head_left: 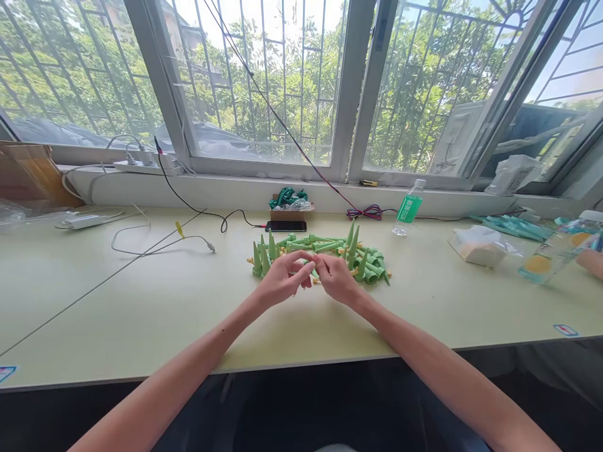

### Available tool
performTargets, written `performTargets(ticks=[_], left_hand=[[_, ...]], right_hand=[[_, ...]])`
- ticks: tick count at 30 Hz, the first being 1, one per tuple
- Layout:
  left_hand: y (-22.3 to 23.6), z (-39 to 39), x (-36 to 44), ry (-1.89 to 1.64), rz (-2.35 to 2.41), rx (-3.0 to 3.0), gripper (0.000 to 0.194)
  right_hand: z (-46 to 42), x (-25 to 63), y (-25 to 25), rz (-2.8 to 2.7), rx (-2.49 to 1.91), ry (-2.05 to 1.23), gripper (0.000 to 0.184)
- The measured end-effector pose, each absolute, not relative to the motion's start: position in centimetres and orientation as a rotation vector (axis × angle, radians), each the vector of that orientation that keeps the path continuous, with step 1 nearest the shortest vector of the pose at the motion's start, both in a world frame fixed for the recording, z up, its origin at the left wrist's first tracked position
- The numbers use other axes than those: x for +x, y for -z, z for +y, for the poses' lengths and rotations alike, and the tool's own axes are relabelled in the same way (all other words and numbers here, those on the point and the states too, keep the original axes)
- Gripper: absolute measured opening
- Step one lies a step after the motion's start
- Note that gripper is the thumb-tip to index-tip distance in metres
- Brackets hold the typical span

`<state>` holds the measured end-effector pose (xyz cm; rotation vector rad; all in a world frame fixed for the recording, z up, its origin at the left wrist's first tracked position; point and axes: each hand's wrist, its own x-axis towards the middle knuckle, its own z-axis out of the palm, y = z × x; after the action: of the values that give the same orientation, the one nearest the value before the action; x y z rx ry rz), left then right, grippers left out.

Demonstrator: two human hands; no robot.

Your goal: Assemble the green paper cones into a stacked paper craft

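My left hand [285,276] and my right hand [335,276] meet over the near side of a heap of light green plastic parts. Thumbs and fingertips of both are pinched together; whatever they hold, if anything, is hidden by the fingers. Tapered green spikes [257,260] stand point up beside my left hand. More upright spikes [353,243] rise just behind my right hand. Hollow green spikes [372,271] lie in a loose pile to the right, with small yellow pieces mixed in among them.
Behind the heap lie a black phone [286,226] on a cable and a small cardboard box [292,215] with green material. A water bottle [409,207] stands right of them. Farther right are a tissue pack [479,246], a large clear bottle [558,251] and another person's hand [591,260].
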<state>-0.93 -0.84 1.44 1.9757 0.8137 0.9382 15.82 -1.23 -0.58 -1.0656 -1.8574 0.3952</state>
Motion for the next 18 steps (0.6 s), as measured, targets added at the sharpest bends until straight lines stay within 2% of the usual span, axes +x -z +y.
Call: performTargets(ticks=[18], left_hand=[[-1.91, -1.26, -0.76, -0.873, 0.840, 2.063, 0.034]], right_hand=[[-1.06, 16.09, 0.93, -1.890, -1.138, -0.384, 0.042]])
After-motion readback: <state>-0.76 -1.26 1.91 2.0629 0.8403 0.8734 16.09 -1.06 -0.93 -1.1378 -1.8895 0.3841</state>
